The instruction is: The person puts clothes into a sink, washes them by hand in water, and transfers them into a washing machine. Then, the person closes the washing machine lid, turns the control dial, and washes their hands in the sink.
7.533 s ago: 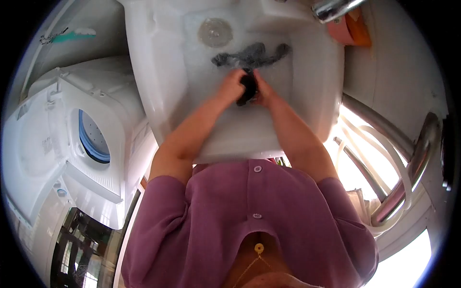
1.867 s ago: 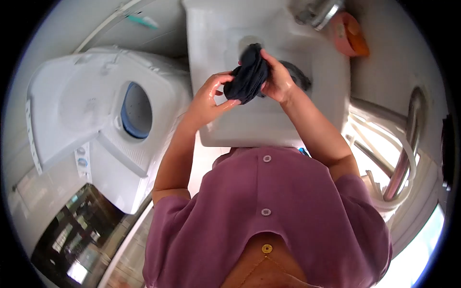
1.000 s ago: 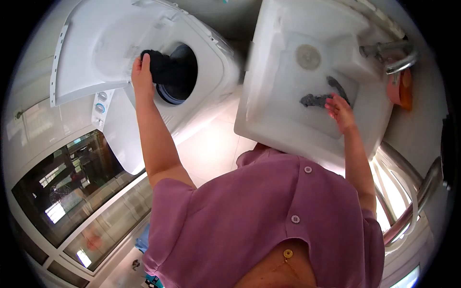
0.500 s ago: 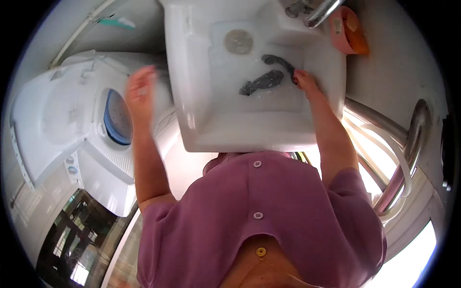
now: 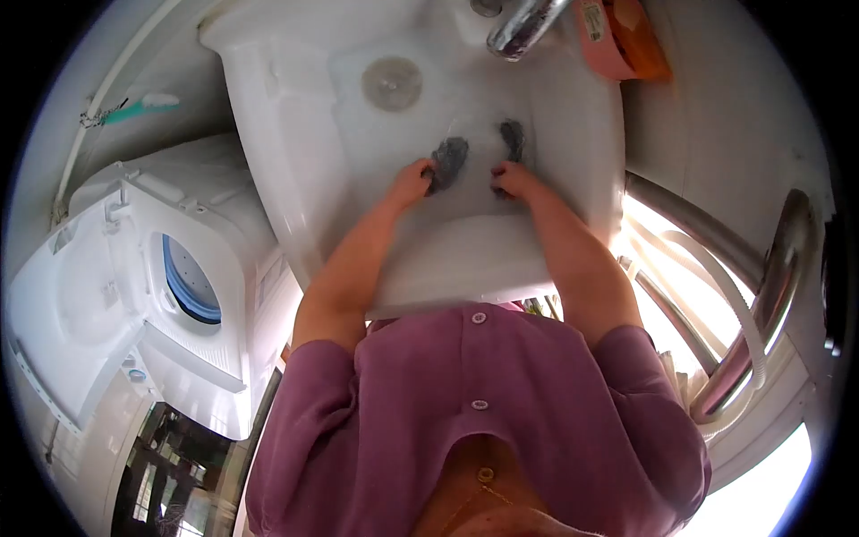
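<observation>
Two dark grey wet socks are in the white sink (image 5: 447,259). My left hand (image 5: 411,183) is closed on the near end of the left sock (image 5: 451,159), and the rest of it stretches away from me. To the right, my right hand (image 5: 514,181) pinches the right sock (image 5: 512,136), which reaches away past the fingers. A little of that sock also shows at the left side of this hand. The two hands are apart, low in the basin.
A round drain (image 5: 392,84) lies at the basin's back left, with a metal faucet (image 5: 528,31) over the back right. A pink and orange container (image 5: 617,40) stands by the right rim. On the left is a white washing machine (image 5: 219,349) with its lid open.
My left hand has come from beside the washing machine into the sink and taken hold of the left sock. My right hand has drawn the other sock nearer. The view has shifted.
</observation>
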Available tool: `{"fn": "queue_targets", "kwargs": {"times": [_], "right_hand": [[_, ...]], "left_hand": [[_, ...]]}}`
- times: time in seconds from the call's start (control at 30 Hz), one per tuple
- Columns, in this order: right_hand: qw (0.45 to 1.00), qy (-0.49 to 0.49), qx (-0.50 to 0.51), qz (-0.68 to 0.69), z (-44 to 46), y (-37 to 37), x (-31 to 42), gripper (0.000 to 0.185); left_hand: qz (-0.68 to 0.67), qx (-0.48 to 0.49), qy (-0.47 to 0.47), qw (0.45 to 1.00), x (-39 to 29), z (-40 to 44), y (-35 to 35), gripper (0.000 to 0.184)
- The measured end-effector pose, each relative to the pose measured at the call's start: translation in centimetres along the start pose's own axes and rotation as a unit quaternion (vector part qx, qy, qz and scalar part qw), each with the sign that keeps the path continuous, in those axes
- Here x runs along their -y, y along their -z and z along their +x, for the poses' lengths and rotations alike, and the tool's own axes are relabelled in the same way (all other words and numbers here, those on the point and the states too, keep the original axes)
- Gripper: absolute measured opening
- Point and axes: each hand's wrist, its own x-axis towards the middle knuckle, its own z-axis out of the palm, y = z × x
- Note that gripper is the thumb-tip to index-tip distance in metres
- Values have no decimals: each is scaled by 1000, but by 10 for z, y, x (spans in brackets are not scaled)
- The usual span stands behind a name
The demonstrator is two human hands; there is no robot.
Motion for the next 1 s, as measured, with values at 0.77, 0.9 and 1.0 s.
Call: {"fn": "queue_targets", "kwargs": {"times": [0.77,0.9,1.0], "right_hand": [[795,1,33,605,-31,-41,100,72],[742,37,2,670,-51,-24,113,74],[735,148,17,662,-29,-31,88,60]], "left_hand": [[64,-311,-259,912,6,34,1,28],[49,-160,-415,894,-81,-55,-60,25],[117,-150,-431,882,-102,-65,-65,18]]}}
